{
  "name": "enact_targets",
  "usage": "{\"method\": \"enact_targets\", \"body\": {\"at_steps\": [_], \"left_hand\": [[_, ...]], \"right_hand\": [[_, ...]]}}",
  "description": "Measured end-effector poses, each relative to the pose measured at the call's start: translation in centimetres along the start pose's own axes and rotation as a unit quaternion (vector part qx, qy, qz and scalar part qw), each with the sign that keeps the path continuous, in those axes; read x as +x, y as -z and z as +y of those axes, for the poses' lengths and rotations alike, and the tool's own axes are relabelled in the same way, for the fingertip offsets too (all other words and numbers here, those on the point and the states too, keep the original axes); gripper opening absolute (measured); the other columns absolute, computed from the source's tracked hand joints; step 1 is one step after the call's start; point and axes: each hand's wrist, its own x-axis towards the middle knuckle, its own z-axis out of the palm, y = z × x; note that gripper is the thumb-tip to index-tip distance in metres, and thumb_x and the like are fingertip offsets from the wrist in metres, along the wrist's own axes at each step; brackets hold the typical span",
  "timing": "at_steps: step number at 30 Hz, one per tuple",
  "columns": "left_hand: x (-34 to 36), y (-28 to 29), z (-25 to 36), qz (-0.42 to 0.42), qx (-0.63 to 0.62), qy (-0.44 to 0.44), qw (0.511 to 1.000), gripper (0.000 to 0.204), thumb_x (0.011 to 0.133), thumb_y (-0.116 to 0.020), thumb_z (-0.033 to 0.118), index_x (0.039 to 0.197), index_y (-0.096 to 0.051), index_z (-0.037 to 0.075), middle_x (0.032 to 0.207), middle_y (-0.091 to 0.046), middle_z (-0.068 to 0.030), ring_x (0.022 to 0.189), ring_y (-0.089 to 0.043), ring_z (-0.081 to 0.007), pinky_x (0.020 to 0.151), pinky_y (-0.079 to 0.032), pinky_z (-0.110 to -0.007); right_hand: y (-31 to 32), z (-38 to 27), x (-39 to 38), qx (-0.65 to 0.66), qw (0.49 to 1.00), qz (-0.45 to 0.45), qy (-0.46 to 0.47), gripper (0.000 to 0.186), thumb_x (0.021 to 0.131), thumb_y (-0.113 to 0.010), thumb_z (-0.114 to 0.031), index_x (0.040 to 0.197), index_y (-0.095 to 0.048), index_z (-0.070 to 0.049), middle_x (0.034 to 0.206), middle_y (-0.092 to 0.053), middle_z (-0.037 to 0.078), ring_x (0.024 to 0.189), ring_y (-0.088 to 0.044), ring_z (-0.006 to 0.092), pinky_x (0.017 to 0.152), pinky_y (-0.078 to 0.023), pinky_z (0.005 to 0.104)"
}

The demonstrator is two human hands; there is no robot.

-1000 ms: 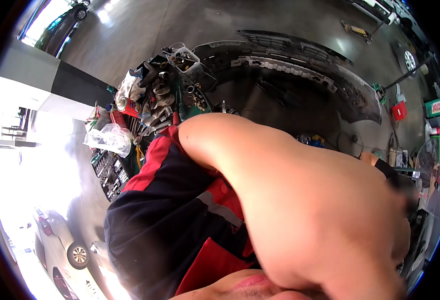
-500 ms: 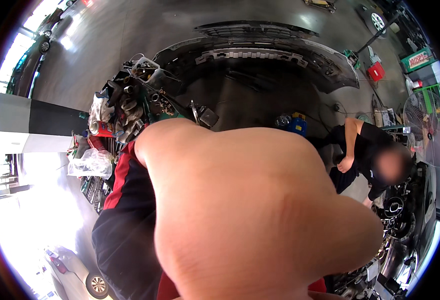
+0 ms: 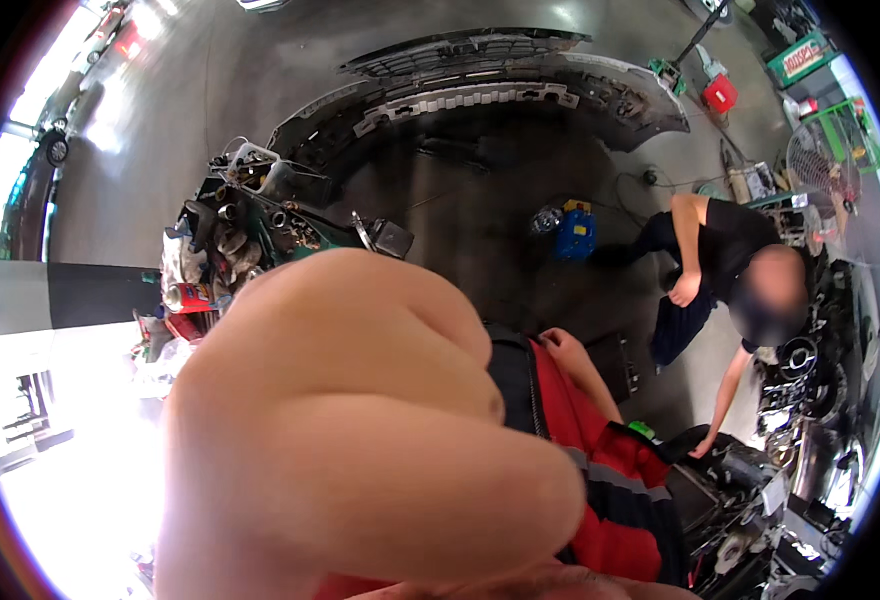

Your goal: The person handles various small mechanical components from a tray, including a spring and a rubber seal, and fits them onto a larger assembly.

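Observation:
My left hand [image 3: 350, 420] is very close and fills the lower left and middle. Broad rounded folds of skin show, but its fingers and anything in them are hidden. My right hand [image 3: 564, 352] is small beyond it, beside my red and dark clothing [image 3: 600, 470]. Its fingers look curled in, and whether they hold anything is hidden. Part of the bench clutter behind the left hand is covered: a red and silver can [image 3: 188, 297], dark metal parts and a white container [image 3: 252, 165].
A large dark car bumper [image 3: 480, 100] lies on the floor ahead. A blue and yellow case [image 3: 576, 235] stands nearer. At right a co-worker in dark clothes [image 3: 730, 240] bends beside an exposed engine bay [image 3: 740, 470]. A wire fan [image 3: 822, 170] stands behind.
The near hand has shifted left, uncovering my right hand and clothing. The whole view has also moved, and the co-worker's lowered arm now shows reaching to the engine parts.

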Motion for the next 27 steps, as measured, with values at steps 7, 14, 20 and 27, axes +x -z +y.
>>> {"method": "enact_targets", "body": {"at_steps": [7, 14, 20, 27], "left_hand": [[-1.7, 3.0, 0.1, 0.023, 0.006, 0.030, 0.999, 0.090, 0.079, -0.054, -0.006, 0.148, -0.026, 0.044, 0.078, -0.062, -0.0029, 0.043, -0.042, -0.0078, 0.033, -0.026, -0.021], [-10.0, 4.5, -5.7, 0.140, 0.127, 0.308, 0.932, 0.046, 0.079, -0.045, -0.015, 0.123, -0.053, -0.005, 0.073, -0.059, -0.0081, 0.057, -0.051, -0.0095, 0.048, -0.038, -0.024], [-23.7, -0.4, -12.9, -0.335, 0.141, 0.730, 0.579, 0.029, 0.082, -0.060, 0.011, 0.110, -0.062, 0.005, 0.103, -0.067, -0.0131, 0.093, -0.066, -0.0295, 0.078, -0.052, -0.038], [-30.1, -2.3, -12.5, -0.549, -0.173, 0.621, 0.532, 0.041, 0.083, -0.065, 0.020, 0.122, -0.061, 0.006, 0.121, -0.063, -0.0189, 0.112, -0.061, -0.0330, 0.090, -0.048, -0.041]], "right_hand": [[0.4, -0.1, 0.1, -0.037, 0.999, 0.007, -0.021, 0.036, 0.089, -0.059, -0.034, 0.100, -0.065, 0.000, 0.097, -0.068, 0.018, 0.092, -0.065, 0.0310, 0.082, -0.049, 0.0367], [0.5, -1.2, -1.4, -0.018, 0.999, 0.024, -0.021, 0.039, 0.091, -0.057, -0.037, 0.100, -0.065, 0.000, 0.098, -0.068, 0.020, 0.094, -0.065, 0.0331, 0.083, -0.049, 0.0385], [0.0, -0.3, -3.1, 0.008, 0.998, 0.045, -0.049, 0.040, 0.092, -0.056, -0.039, 0.097, -0.065, 0.000, 0.094, -0.069, 0.020, 0.091, -0.065, 0.0334, 0.079, -0.049, 0.0403], [-2.4, 3.9, -5.8, -0.033, 0.984, 0.102, -0.142, 0.040, 0.090, -0.056, -0.039, 0.094, -0.065, 0.000, 0.093, -0.069, 0.020, 0.090, -0.065, 0.0353, 0.079, -0.050, 0.0413]]}}
